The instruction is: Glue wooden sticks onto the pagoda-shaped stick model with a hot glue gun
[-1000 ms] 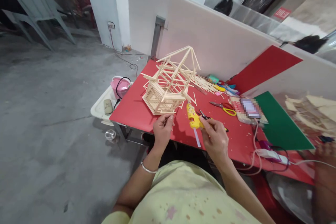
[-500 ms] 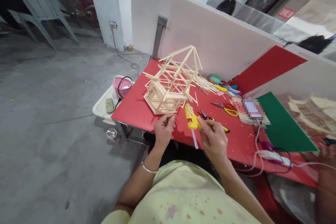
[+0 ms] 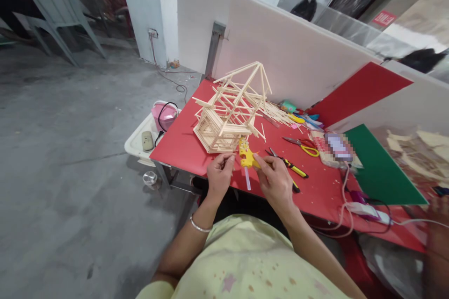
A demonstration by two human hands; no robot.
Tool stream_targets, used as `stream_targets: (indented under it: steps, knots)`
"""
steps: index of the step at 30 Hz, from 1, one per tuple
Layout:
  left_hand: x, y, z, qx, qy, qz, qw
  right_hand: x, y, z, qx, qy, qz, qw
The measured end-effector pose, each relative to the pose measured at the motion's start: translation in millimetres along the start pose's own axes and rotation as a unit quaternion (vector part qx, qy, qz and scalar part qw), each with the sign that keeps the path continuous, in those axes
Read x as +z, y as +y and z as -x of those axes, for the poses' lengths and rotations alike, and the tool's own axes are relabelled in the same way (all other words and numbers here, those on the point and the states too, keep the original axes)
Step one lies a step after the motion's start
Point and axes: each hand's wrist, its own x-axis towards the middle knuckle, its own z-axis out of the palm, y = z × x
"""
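Observation:
A lantern-like frame of thin wooden sticks point(image 3: 224, 126) stands on the red tabletop point(image 3: 178, 142), its pointed top leaning to the right. My right hand point(image 3: 275, 180) is wrapped round the handle of a yellow glue gun point(image 3: 247, 155), whose nozzle end is close to the frame's lower right side. A pale glue stick point(image 3: 248, 180) juts out from the gun's back. Just below the frame's front edge, my left hand point(image 3: 219, 175) is closed in a pinch. What its fingertips hold is too small to make out.
Pliers with yellow-black handles point(image 3: 294, 168) and yellow-handled scissors point(image 3: 303, 146) lie to the right. Loose sticks point(image 3: 277, 113) are piled behind the frame. A phone point(image 3: 338, 145), a green board point(image 3: 377, 168) and a power strip point(image 3: 370, 212) are farther right. Another person's arm point(image 3: 437, 238) shows at the right edge.
My right hand has moved left with the glue gun, bringing it nearer to my left hand and the frame. More of the pliers now shows. My left hand stays pinched in place.

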Motion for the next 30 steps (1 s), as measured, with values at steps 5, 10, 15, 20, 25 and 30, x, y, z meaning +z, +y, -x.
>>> stream_targets:
  steps: [5,10,15,20,25,30]
  knots:
    - [-0.4,-2.0,-1.2,0.015,-0.001,0.016,1.0,-8.6,1.1,9.6,0.006,0.036,0.007,0.999]
    - [1.7,-2.7,-0.3,0.015,-0.008,0.02,1.0,-12.2,6.4,16.7,0.016,0.056,0.038,0.998]
    - [3.5,-1.9,1.5,0.012,-0.008,0.01,1.0,-9.2,2.4,16.1,-0.01,0.041,0.029,0.999]
    - [3.3,-1.8,1.2,0.013,-0.004,0.01,1.0,-2.2,-8.4,3.5,-0.027,0.047,0.064,0.997]
    - [1.3,0.3,-0.1,0.015,-0.002,0.01,1.0,-7.9,-11.6,-0.4,-0.03,0.03,0.092,0.995]
    - [0.3,-1.4,-1.1,0.016,0.001,0.026,1.0,-20.7,-3.5,16.2,-0.017,0.068,0.095,0.993]
